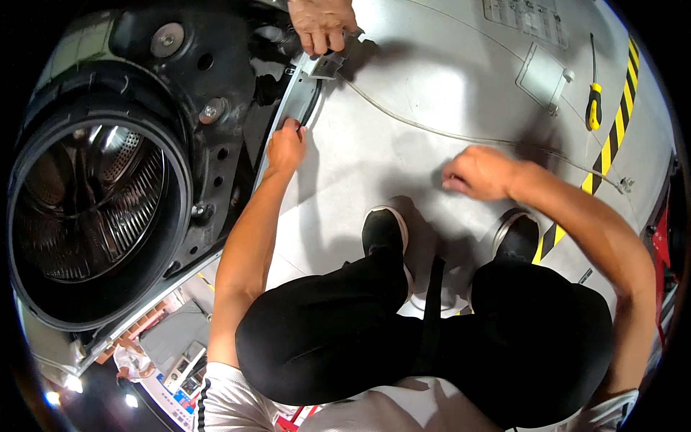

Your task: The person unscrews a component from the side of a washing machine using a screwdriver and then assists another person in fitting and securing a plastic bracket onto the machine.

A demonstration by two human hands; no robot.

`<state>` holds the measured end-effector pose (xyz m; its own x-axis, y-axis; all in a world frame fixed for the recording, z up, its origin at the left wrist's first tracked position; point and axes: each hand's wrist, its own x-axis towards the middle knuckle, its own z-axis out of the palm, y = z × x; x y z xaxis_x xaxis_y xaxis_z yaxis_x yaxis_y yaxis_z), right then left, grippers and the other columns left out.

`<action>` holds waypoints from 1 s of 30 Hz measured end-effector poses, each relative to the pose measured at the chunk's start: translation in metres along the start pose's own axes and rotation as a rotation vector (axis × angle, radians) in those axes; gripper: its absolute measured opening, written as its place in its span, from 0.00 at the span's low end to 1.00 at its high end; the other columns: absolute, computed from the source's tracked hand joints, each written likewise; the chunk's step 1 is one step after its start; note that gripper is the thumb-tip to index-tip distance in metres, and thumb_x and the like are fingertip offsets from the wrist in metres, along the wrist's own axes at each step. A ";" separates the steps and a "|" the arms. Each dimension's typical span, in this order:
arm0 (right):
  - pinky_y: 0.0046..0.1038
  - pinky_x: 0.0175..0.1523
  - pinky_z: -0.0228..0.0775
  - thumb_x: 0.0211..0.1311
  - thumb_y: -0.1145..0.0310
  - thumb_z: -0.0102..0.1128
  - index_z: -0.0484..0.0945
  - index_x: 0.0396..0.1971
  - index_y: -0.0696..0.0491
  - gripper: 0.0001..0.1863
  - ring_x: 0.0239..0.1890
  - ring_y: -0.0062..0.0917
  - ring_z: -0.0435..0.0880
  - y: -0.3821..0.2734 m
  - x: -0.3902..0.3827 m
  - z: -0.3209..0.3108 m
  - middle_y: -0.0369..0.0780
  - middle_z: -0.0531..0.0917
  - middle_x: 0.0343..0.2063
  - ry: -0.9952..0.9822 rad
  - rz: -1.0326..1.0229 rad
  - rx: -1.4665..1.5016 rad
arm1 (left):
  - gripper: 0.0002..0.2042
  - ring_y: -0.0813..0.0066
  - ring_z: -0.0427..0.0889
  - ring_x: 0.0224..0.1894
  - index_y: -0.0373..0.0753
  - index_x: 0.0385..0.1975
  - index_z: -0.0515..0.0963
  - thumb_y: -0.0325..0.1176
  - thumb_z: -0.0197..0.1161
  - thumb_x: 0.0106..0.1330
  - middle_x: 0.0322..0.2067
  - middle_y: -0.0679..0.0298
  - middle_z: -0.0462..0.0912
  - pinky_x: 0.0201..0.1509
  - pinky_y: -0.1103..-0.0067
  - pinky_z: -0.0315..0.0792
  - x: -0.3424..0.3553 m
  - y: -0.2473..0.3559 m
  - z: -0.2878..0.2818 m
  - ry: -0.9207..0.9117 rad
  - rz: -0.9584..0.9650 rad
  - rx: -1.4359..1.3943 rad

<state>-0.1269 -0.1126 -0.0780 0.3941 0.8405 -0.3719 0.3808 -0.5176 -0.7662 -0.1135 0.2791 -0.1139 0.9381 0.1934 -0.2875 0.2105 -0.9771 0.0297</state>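
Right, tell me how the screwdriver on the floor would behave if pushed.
The screwdriver may roll, lying loose on smooth-looking floor. Its straight, thin shaft is probably stiff. The thicker yellow-and-black handle could make it swivel.

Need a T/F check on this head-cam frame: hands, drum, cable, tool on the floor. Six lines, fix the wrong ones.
1. The left hand is at the light metal strip. True.
2. The screwdriver lies on the floor, left of the striped tape in the picture. True.
3. Both hands touch the strip. False: the right hand is well apart from it.
4. A closed door covers everything round at left. False: the metal drum shows inside an uncovered black ring.
5. Another person's hand is at the top. True.
6. All cable is coiled. False: the pale cable stretches across the floor.
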 end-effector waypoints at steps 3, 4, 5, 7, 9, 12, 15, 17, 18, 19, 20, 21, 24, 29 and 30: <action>0.38 0.41 0.72 0.57 0.64 0.54 0.79 0.32 0.51 0.08 0.34 0.41 0.80 -0.001 -0.006 0.039 0.44 0.82 0.30 0.021 -0.027 0.108 | 0.09 0.44 0.79 0.34 0.39 0.35 0.74 0.38 0.55 0.63 0.28 0.47 0.80 0.38 0.59 0.71 -0.002 0.008 -0.013 -0.036 0.057 0.037; 0.38 0.41 0.72 0.58 0.64 0.54 0.80 0.33 0.51 0.09 0.34 0.41 0.80 -0.001 -0.008 0.049 0.43 0.82 0.31 0.032 -0.040 0.142 | 0.09 0.44 0.79 0.34 0.39 0.35 0.74 0.38 0.55 0.64 0.28 0.47 0.80 0.37 0.58 0.71 -0.002 0.010 -0.019 -0.050 0.068 0.057; 0.38 0.41 0.72 0.58 0.64 0.54 0.80 0.33 0.51 0.09 0.34 0.41 0.80 -0.004 -0.008 0.055 0.44 0.82 0.31 0.008 -0.023 0.153 | 0.09 0.44 0.79 0.34 0.39 0.35 0.74 0.38 0.55 0.64 0.28 0.46 0.80 0.37 0.58 0.71 -0.002 0.010 -0.023 -0.068 0.086 0.069; 0.38 0.41 0.72 0.58 0.65 0.53 0.80 0.34 0.51 0.09 0.35 0.41 0.80 -0.011 -0.009 0.063 0.44 0.82 0.31 -0.040 0.014 0.174 | 0.09 0.44 0.79 0.33 0.39 0.35 0.74 0.38 0.54 0.64 0.28 0.46 0.80 0.37 0.58 0.71 -0.001 0.011 -0.030 -0.103 0.123 0.093; 0.38 0.41 0.72 0.58 0.65 0.53 0.80 0.35 0.52 0.10 0.35 0.41 0.80 -0.012 -0.016 0.068 0.44 0.82 0.30 -0.030 0.022 0.223 | 0.09 0.45 0.79 0.33 0.39 0.34 0.73 0.37 0.54 0.64 0.27 0.47 0.80 0.36 0.58 0.72 -0.003 0.015 -0.037 -0.125 0.176 0.190; 0.38 0.40 0.71 0.57 0.66 0.53 0.80 0.35 0.53 0.10 0.34 0.41 0.80 -0.007 -0.032 0.079 0.44 0.82 0.29 0.034 0.014 0.249 | 0.09 0.47 0.80 0.32 0.38 0.32 0.73 0.37 0.54 0.63 0.26 0.49 0.80 0.35 0.59 0.72 -0.003 0.028 -0.051 -0.175 0.270 0.377; 0.38 0.39 0.71 0.56 0.66 0.55 0.80 0.33 0.54 0.09 0.33 0.41 0.80 0.002 -0.054 0.092 0.44 0.82 0.28 0.148 0.020 0.333 | 0.09 0.50 0.80 0.30 0.37 0.29 0.73 0.37 0.55 0.62 0.25 0.51 0.80 0.33 0.61 0.73 -0.001 0.036 -0.060 -0.189 0.318 0.497; 0.38 0.38 0.71 0.56 0.66 0.56 0.80 0.32 0.54 0.09 0.32 0.41 0.80 0.009 -0.066 0.104 0.45 0.82 0.27 0.231 0.018 0.391 | 0.09 0.52 0.80 0.30 0.37 0.28 0.73 0.36 0.57 0.60 0.24 0.52 0.80 0.33 0.62 0.73 0.001 0.038 -0.063 -0.159 0.334 0.513; 0.39 0.37 0.70 0.56 0.66 0.56 0.80 0.31 0.54 0.08 0.31 0.41 0.80 0.013 -0.071 0.112 0.45 0.82 0.26 0.272 0.011 0.407 | 0.08 0.53 0.80 0.31 0.37 0.27 0.73 0.36 0.57 0.58 0.24 0.52 0.80 0.33 0.63 0.73 0.001 0.038 -0.063 -0.130 0.344 0.504; 0.40 0.35 0.70 0.56 0.66 0.57 0.80 0.31 0.54 0.08 0.29 0.42 0.80 0.016 -0.075 0.118 0.45 0.82 0.26 0.313 0.003 0.422 | 0.08 0.53 0.80 0.33 0.37 0.27 0.73 0.35 0.58 0.57 0.24 0.52 0.80 0.33 0.63 0.73 0.002 0.038 -0.063 -0.103 0.353 0.495; 0.40 0.35 0.70 0.56 0.66 0.57 0.80 0.30 0.54 0.08 0.30 0.42 0.80 0.017 -0.079 0.121 0.45 0.82 0.26 0.333 0.012 0.450 | 0.08 0.54 0.79 0.35 0.36 0.27 0.74 0.34 0.59 0.56 0.28 0.51 0.79 0.34 0.64 0.73 0.002 0.037 -0.063 -0.078 0.366 0.484; 0.39 0.35 0.70 0.55 0.66 0.58 0.80 0.30 0.54 0.08 0.30 0.41 0.80 0.019 -0.081 0.125 0.45 0.82 0.26 0.352 0.020 0.478 | 0.08 0.54 0.78 0.37 0.36 0.27 0.74 0.34 0.60 0.54 0.31 0.50 0.79 0.35 0.65 0.73 0.002 0.036 -0.063 -0.055 0.378 0.472; 0.38 0.35 0.71 0.55 0.66 0.58 0.80 0.30 0.54 0.07 0.30 0.41 0.80 0.020 -0.087 0.131 0.45 0.82 0.26 0.399 0.061 0.516 | 0.08 0.52 0.74 0.44 0.35 0.29 0.75 0.32 0.62 0.52 0.43 0.46 0.73 0.40 0.67 0.73 -0.008 0.044 -0.060 0.006 0.380 0.423; 0.37 0.34 0.71 0.55 0.66 0.58 0.79 0.31 0.53 0.07 0.29 0.40 0.80 0.019 -0.090 0.138 0.45 0.81 0.25 0.448 0.114 0.503 | 0.11 0.47 0.72 0.47 0.36 0.32 0.76 0.33 0.63 0.51 0.52 0.44 0.66 0.45 0.65 0.72 -0.008 0.032 -0.051 0.160 0.467 0.372; 0.37 0.34 0.71 0.55 0.66 0.58 0.79 0.31 0.53 0.08 0.29 0.40 0.80 0.018 -0.090 0.139 0.45 0.81 0.25 0.459 0.107 0.503 | 0.11 0.47 0.72 0.47 0.36 0.32 0.77 0.34 0.63 0.52 0.52 0.44 0.67 0.46 0.65 0.72 -0.005 0.025 -0.048 0.127 0.407 0.333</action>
<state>-0.2714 -0.1752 -0.1314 0.7645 0.5786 -0.2841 -0.0705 -0.3630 -0.9291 -0.0994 0.2576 -0.0654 0.9559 -0.2178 -0.1970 -0.2561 -0.9465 -0.1965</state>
